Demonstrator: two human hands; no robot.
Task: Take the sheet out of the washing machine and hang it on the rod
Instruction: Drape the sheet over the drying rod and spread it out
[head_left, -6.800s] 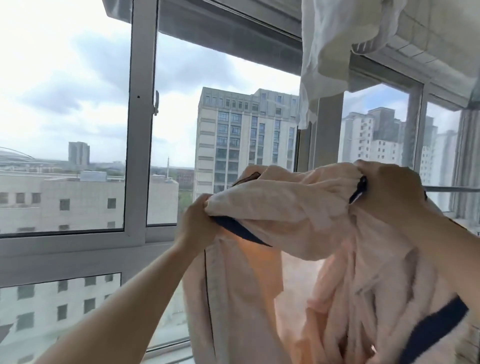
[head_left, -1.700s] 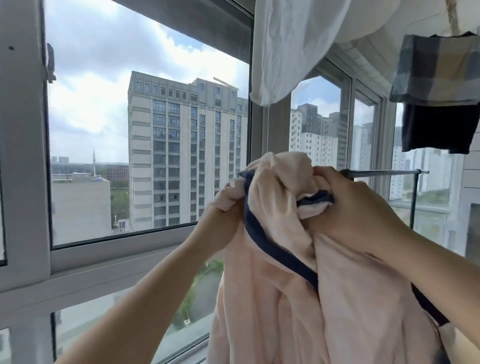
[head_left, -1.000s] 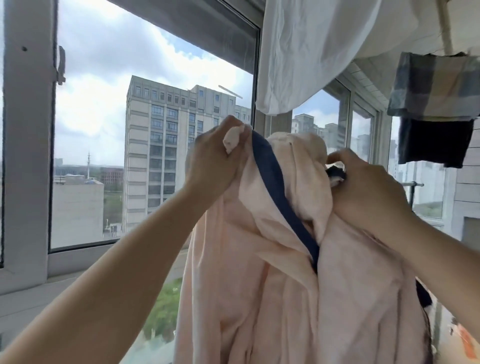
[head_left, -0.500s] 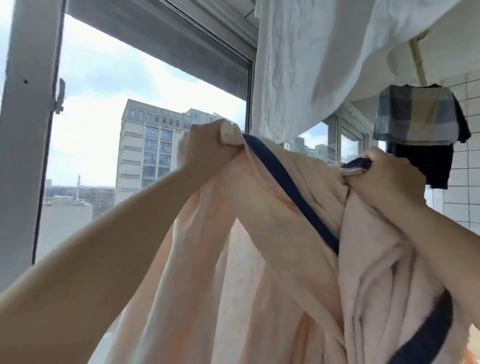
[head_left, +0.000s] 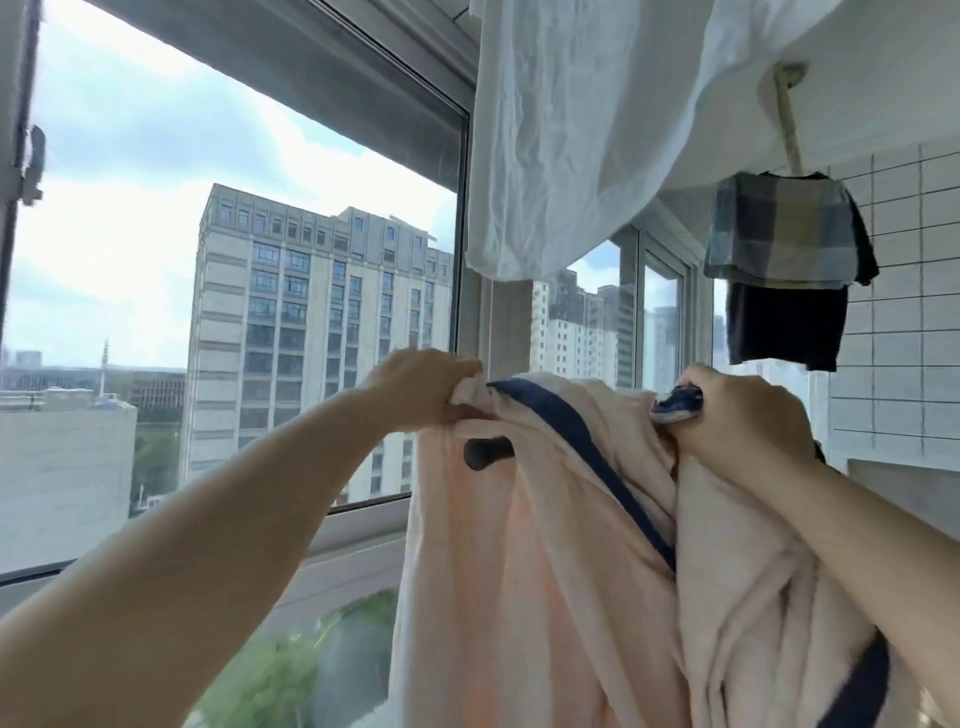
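I have the pink sheet (head_left: 561, 571) gripped along its top edge, my left hand (head_left: 423, 387) and right hand (head_left: 737, 415) each with fingers clenched on a bunch of it. It drapes over the dark rod (head_left: 485, 452), whose end pokes out just below my left hand, under a white cloth (head_left: 597, 130) hanging overhead.

Dark round metal rod (head_left: 487, 453) with black end cap, soft pink sheet with dark blue trim (head_left: 561, 545) draped over it, cap poking out at 9 o'clock

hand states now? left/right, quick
Left hand: closed, gripping the pink sheet at its top edge.
Right hand: closed, gripping the sheet's navy-trimmed edge.
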